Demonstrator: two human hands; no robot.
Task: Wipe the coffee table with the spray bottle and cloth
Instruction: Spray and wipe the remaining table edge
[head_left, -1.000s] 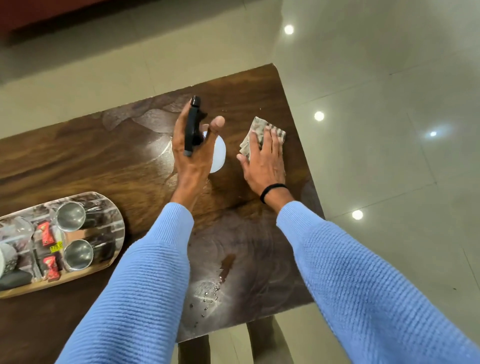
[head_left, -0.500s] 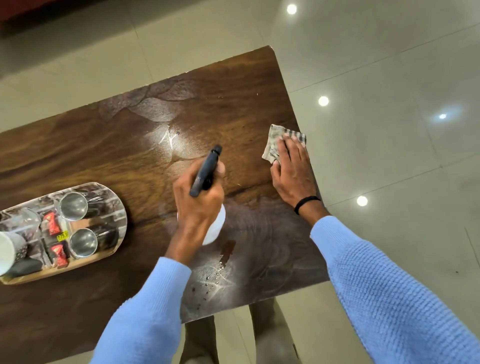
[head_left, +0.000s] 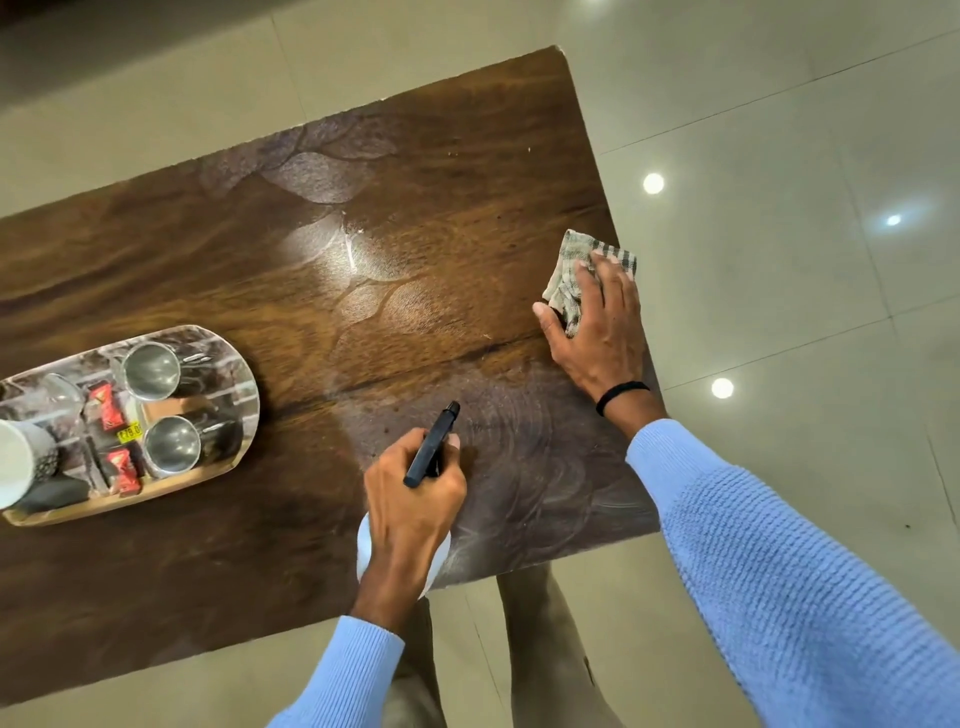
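A dark wooden coffee table (head_left: 441, 171) fills the middle of the view, with wet wipe marks on its right half. My left hand (head_left: 410, 499) grips a spray bottle (head_left: 431, 449) with a black head and a white body, near the table's front edge. My right hand (head_left: 597, 332) presses flat on a folded checked cloth (head_left: 571, 265) at the table's right edge. The bottle's white body is mostly hidden under my left hand.
An oval tray (head_left: 244, 374) stands on the table's left side with two steel cups (head_left: 150, 371), red packets and a white mug (head_left: 21, 462). Glossy tiled floor (head_left: 779, 156) surrounds the table. My legs stand at the near edge.
My left hand has pulled the spray bottle back toward the table's near edge. My right hand has slid the cloth rightward to the table's right edge.
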